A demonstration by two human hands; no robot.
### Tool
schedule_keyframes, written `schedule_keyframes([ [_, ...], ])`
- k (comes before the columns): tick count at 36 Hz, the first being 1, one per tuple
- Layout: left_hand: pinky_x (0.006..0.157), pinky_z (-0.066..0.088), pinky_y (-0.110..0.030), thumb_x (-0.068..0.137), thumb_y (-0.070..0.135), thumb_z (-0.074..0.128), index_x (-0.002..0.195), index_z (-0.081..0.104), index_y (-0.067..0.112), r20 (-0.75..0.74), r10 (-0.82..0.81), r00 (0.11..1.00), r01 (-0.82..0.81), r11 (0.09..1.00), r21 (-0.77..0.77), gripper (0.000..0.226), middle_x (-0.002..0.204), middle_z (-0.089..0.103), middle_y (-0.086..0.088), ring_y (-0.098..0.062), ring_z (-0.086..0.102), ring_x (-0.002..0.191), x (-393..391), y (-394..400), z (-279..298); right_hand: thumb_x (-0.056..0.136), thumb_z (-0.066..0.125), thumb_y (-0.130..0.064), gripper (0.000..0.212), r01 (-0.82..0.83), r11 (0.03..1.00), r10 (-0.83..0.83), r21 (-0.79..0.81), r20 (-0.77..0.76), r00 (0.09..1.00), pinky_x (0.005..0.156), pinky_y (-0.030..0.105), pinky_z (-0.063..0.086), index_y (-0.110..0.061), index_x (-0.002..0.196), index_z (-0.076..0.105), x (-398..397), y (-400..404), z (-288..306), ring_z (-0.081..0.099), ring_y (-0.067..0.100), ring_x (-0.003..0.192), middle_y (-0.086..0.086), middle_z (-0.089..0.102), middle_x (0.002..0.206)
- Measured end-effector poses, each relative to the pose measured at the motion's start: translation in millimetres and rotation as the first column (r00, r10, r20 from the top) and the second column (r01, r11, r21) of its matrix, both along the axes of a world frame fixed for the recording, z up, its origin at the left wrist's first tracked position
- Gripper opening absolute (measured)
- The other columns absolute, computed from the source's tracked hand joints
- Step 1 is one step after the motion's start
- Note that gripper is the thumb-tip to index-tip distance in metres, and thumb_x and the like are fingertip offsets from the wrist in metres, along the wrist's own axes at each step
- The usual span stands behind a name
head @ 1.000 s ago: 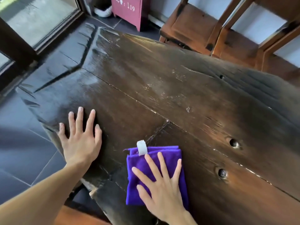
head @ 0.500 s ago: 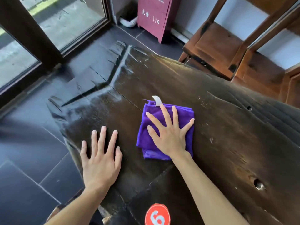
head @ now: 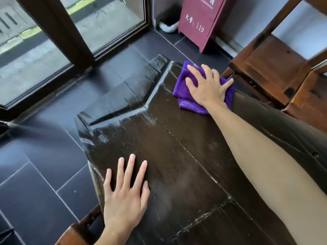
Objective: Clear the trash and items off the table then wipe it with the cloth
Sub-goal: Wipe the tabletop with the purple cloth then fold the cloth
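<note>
Single head view, looking steeply down, close over table (head: 177, 156) corner.

Purple cloth (head: 185, 89), dark brown table (head: 177, 165), maroon stand (head: 200, 20)

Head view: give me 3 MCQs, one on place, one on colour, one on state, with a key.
1. Where on the table is the cloth?
A. far corner
B. near edge
C. on the floor

2. What colour is the cloth?
A. red
B. purple
C. white

3. How is the left hand?
A. clenched in a fist
B. flat on the tabletop, fingers spread
C. gripping the cloth

Key:
1. A, as the cloth lies at the far end beside the wooden chair.
2. B, its fabric is purple.
3. B, the palm is down on bare wood while the right hand presses the cloth.
</note>
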State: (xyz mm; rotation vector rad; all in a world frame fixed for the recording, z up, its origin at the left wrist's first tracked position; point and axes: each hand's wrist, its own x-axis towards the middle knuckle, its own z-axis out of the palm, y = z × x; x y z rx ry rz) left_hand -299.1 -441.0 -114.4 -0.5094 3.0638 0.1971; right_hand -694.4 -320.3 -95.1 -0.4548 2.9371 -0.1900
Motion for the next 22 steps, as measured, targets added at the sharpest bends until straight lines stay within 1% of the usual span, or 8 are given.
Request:
schedule_keyframes([
  [3,0.124,0.019,-0.060,0.100,0.047,0.036,0.158,0.036,0.030,0.016,-0.006,1.000,0.006,1.000,-0.002,0.061,0.172,0.020,-0.003,-0.028,0.016,0.159,-1,0,2,0.095,0.017,-0.072,0.056,0.039,0.999,-0.039,-0.015,0.010,0.999,0.109,0.082,0.005,-0.058,0.149,0.023,-10,-8,2,0.026,0.026,0.149,-0.005,0.033,0.162],
  [6,0.124,0.018,-0.059,0.101,0.047,0.034,0.159,0.035,0.031,0.027,-0.007,1.000,0.007,1.000,-0.005,0.060,0.172,0.020,-0.003,-0.028,0.015,0.159,0,0,2,0.097,0.017,-0.070,0.057,0.043,0.999,-0.043,0.000,-0.012,0.999,0.109,0.082,0.004,-0.055,0.152,0.021,-4,-9,2,0.026,0.027,0.150,-0.001,0.031,0.163],
  [9,0.124,0.018,-0.059,0.101,0.047,0.033,0.159,0.034,0.031,0.037,-0.008,0.999,0.008,1.000,-0.007,0.061,0.172,0.019,-0.003,-0.028,0.015,0.159,-2,0,3,0.097,0.016,-0.070,0.058,0.011,1.000,-0.010,0.016,-0.025,1.000,0.110,0.082,0.000,-0.054,0.153,0.018,10,-9,0,0.018,0.029,0.153,0.000,0.021,0.168],
  [13,0.123,0.019,-0.060,0.101,0.046,0.033,0.160,0.034,0.029,0.054,-0.021,0.998,0.022,1.000,-0.018,0.061,0.171,0.023,-0.004,-0.030,0.018,0.158,-1,0,5,0.097,0.014,-0.071,0.060,-0.064,0.997,0.066,0.041,-0.032,0.997,0.109,0.082,-0.004,-0.055,0.154,0.014,37,2,-1,0.005,0.029,0.157,-0.004,0.008,0.171],
  [15,0.123,0.018,-0.060,0.101,0.046,0.032,0.159,0.035,0.030,0.069,-0.010,0.998,0.012,1.000,-0.016,0.061,0.171,0.023,-0.004,-0.030,0.018,0.158,-1,-1,7,0.097,0.013,-0.071,0.059,-0.108,0.994,0.109,0.034,-0.034,0.993,0.110,0.081,-0.004,-0.057,0.154,0.013,56,19,-2,0.003,0.028,0.157,-0.006,0.008,0.171],
  [18,0.124,0.016,-0.058,0.102,0.047,0.030,0.160,0.033,0.032,0.096,0.005,0.995,-0.005,1.000,-0.008,0.060,0.171,0.022,-0.003,-0.028,0.016,0.159,-1,0,8,0.099,0.016,-0.069,0.057,-0.167,0.985,0.170,0.047,-0.053,0.984,0.112,0.081,0.001,-0.056,0.154,0.015,87,63,-4,0.008,0.028,0.157,-0.006,0.012,0.170],
  [20,0.124,0.014,-0.057,0.102,0.047,0.029,0.160,0.032,0.033,0.108,0.015,0.994,-0.015,1.000,0.001,0.060,0.171,0.022,-0.002,-0.028,0.015,0.159,-2,2,9,0.100,0.018,-0.067,0.056,-0.160,0.985,0.164,0.069,-0.064,0.984,0.111,0.080,0.005,-0.054,0.154,0.017,101,101,-4,0.012,0.029,0.156,-0.006,0.016,0.170],
  [22,0.125,0.012,-0.056,0.102,0.048,0.028,0.161,0.030,0.034,0.118,0.026,0.993,-0.028,0.999,0.015,0.060,0.171,0.020,-0.002,-0.026,0.013,0.159,-3,2,11,0.100,0.017,-0.067,0.056,-0.111,0.990,0.117,0.090,-0.071,0.991,0.111,0.080,0.008,-0.053,0.155,0.018,112,140,-3,0.014,0.029,0.156,-0.005,0.017,0.169],
])
